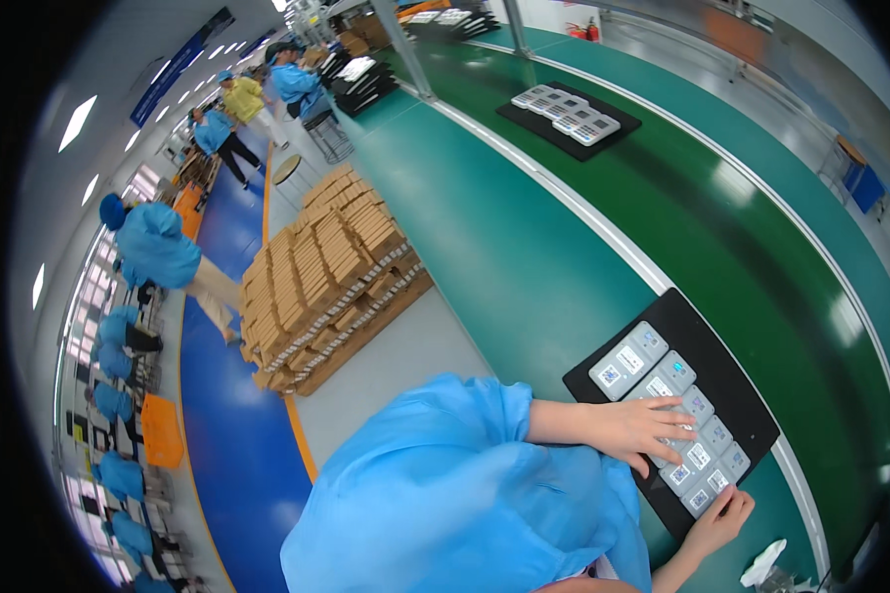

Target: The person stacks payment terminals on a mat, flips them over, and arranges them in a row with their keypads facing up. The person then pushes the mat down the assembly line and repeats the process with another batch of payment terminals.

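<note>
A black tray (590, 387) lies at the edge of the green bench, holding several flat grey devices (614, 373) side by side, each with white code labels. My left hand (643, 430) is open, palm down, with its fingers spread over the middle devices. My right hand (719, 519) has thumb and fingertips drawn together at the corner of the nearest device (697, 499). Whether those fingertips also hold a label or something small is hidden. One device in the row bears a small bright cyan spot.
Along the bench runs a dark green conveyor belt (663, 193). On it, farther off, a black tray (603, 148) carries more pale devices with keypads. Cardboard boxes (326, 262) are stacked at left. Crumpled white material (763, 563) lies at lower right. Several people in blue stand or sit beyond.
</note>
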Demonstrator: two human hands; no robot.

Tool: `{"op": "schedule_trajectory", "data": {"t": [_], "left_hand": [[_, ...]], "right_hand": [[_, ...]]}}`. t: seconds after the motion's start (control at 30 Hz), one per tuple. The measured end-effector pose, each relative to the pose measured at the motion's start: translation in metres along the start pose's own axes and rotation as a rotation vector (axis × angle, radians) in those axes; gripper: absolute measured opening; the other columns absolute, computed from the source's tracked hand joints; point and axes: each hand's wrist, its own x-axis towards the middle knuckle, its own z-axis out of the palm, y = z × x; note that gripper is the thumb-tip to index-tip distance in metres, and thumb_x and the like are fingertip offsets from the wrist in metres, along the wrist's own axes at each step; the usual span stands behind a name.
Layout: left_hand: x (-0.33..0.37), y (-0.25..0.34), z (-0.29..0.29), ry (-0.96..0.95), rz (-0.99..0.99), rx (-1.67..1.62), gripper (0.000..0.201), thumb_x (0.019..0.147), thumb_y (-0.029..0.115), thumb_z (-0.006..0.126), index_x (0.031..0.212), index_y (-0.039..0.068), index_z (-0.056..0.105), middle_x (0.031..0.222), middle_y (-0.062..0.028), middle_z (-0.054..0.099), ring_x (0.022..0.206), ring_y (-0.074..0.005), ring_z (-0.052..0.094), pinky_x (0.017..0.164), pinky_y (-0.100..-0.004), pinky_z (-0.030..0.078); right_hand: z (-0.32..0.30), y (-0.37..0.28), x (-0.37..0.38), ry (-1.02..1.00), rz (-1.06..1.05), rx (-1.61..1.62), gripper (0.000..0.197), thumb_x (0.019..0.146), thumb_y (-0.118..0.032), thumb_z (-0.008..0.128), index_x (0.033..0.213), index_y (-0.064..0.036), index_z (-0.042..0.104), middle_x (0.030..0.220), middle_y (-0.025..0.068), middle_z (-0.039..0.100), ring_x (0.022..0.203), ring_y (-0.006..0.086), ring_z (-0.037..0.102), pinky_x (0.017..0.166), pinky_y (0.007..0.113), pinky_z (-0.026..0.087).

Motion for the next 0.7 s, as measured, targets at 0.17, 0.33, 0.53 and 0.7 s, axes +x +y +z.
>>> {"op": "schedule_trajectory", "data": {"t": [0.17, 0.33, 0.53, 0.7], "left_hand": [[0.006, 0.012, 0.029, 0.147, -0.105, 0.052, 0.059, 0.070, 0.042, 0.078, 0.121, 0.018, 0.061, 0.132, -0.0147, 0.050, 0.134, -0.0366, 0.038, 0.113, -0.0603, 0.022], [-0.001, 0.008, 0.038, 0.203, -0.042, 0.147, 0.056, 0.072, 0.041, 0.077, 0.121, 0.017, 0.061, 0.131, -0.0141, 0.049, 0.133, -0.0368, 0.038, 0.114, -0.0601, 0.021], [0.038, 0.036, -0.039, 0.266, 0.023, -0.285, 0.037, 0.078, 0.031, 0.076, 0.108, 0.013, 0.063, 0.116, -0.0087, 0.056, 0.108, -0.0294, 0.053, 0.089, -0.0451, 0.044], [0.065, 0.081, -0.160, 0.442, 0.223, -0.265, 0.015, 0.078, 0.023, 0.072, 0.091, 0.016, 0.069, 0.083, 0.0010, 0.063, 0.060, -0.0148, 0.054, 0.047, -0.0289, 0.041]], "right_hand": [[0.006, 0.021, 0.000, 0.037, -0.052, -0.085, 0.031, 0.102, -0.023, 0.050, 0.088, 0.0046, 0.056, 0.093, 0.0108, 0.052, 0.077, 0.0249, 0.054, 0.068, 0.034, 0.045], [0.006, 0.017, 0.000, 0.003, -0.052, -0.115, 0.033, 0.104, -0.023, 0.047, 0.090, 0.0056, 0.056, 0.093, 0.0117, 0.051, 0.078, 0.0264, 0.055, 0.069, 0.035, 0.045], [0.002, 0.019, 0.007, 0.131, 0.076, 0.079, 0.032, 0.103, -0.022, 0.047, 0.115, 0.0026, 0.064, 0.106, 0.0160, 0.065, 0.096, 0.0264, 0.061, 0.089, 0.036, 0.047], [0.009, 0.007, 0.018, 0.110, 0.309, 0.196, 0.029, 0.100, -0.021, 0.053, 0.120, -0.0037, 0.064, 0.099, 0.0072, 0.067, 0.087, 0.0133, 0.061, 0.081, 0.027, 0.048]]}}
